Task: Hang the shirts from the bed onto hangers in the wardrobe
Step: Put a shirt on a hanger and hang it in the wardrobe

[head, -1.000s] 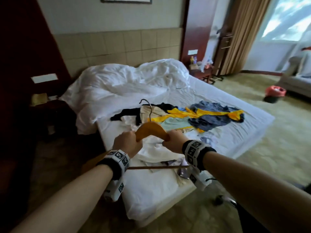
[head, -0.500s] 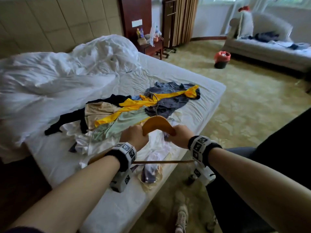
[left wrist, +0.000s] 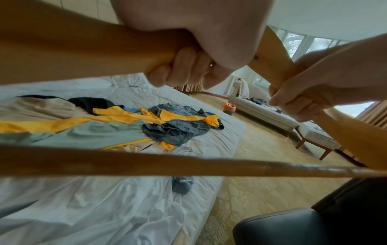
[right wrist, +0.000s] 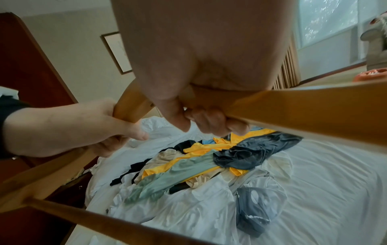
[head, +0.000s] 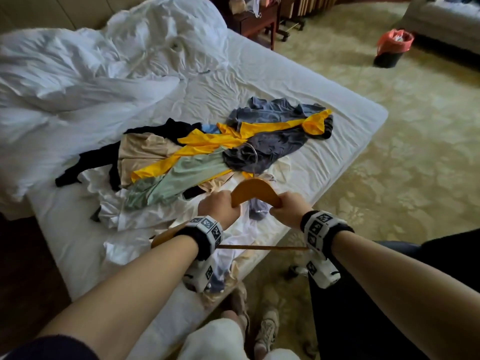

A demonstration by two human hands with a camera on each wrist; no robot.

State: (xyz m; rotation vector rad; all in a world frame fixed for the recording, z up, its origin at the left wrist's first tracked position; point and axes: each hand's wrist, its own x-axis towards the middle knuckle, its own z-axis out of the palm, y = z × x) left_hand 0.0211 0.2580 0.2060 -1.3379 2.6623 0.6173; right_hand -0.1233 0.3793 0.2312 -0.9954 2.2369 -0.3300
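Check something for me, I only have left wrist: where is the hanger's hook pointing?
Observer: The head view shows the metal hook on the wooden hanger pointing away from the person, over the dark grey shirt.
Operator: Is the right thumb wrapped?
Observer: Yes. In the right wrist view the right hand has its thumb curled under the hanger's arm, meeting the fingers.
Operator: Anything on the floor near the bed edge?
Observer: The head view shows a pale shoe on the carpet just off the bed.
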